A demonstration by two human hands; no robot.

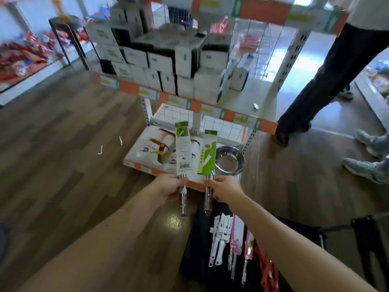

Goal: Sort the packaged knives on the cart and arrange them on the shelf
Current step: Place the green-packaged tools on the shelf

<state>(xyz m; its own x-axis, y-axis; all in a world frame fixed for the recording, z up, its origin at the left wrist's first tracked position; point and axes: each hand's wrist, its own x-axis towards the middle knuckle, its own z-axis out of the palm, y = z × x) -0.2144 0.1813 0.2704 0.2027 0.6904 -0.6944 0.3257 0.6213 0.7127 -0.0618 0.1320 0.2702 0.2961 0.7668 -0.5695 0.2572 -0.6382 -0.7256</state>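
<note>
Head view showed the left hand [169,187] gripping one packaged knife [182,152] by its metal handle, the right hand [225,189] gripping another [207,159] likewise, both cards upright side by side before the shelf [210,110], above the cart [210,249].

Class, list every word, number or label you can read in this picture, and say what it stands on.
No text here is legible.
White-backed knife package: barcode and print lines, too small.
Green knife package: lettering blurred.
Yellow shelf-edge labels: blurred.
White boxes: labels blurred.
</note>
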